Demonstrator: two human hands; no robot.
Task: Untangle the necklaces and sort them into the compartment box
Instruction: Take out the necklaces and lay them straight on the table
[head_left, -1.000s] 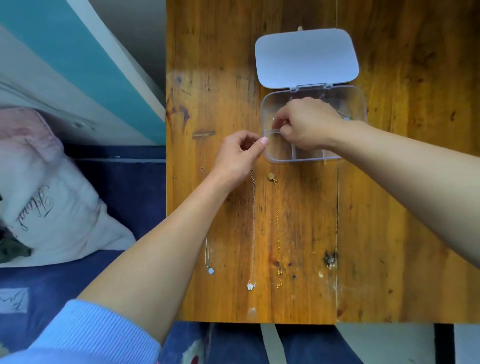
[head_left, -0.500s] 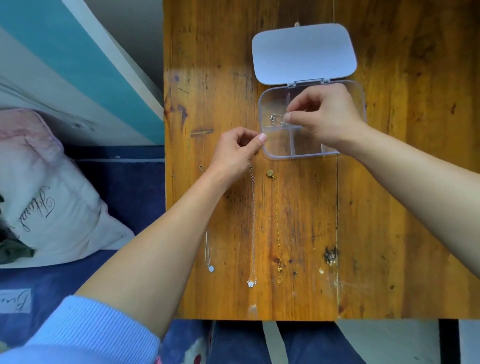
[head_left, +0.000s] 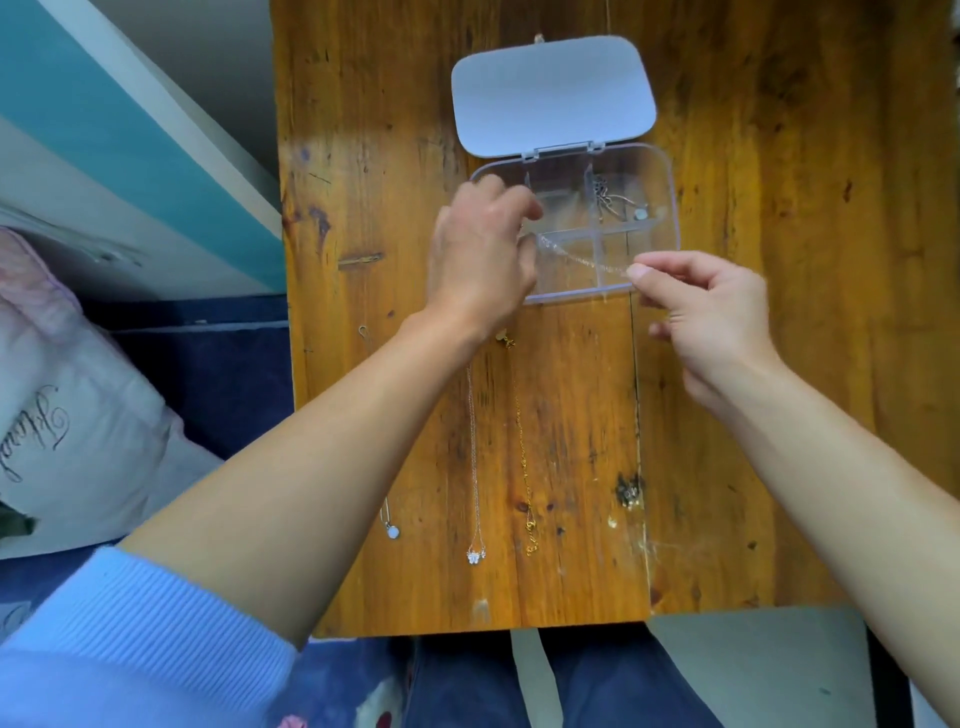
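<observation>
My right hand (head_left: 711, 322) and left hand (head_left: 480, 249) stretch a thin chain (head_left: 582, 258) between pinching fingers over the open box (head_left: 670, 208) on the surface (head_left: 779, 415)

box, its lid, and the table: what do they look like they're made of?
Compartment box: clear, glossy, likely hard plastic; the wood grain shows through its walls and dividers.
Lid: opaque pale grey, smooth matte, probably plastic, joined by a clear hinge strip.
Table: wood, orange-brown with a glossy varnish; visible grain, plank seams, scratches and dark stains.
</observation>
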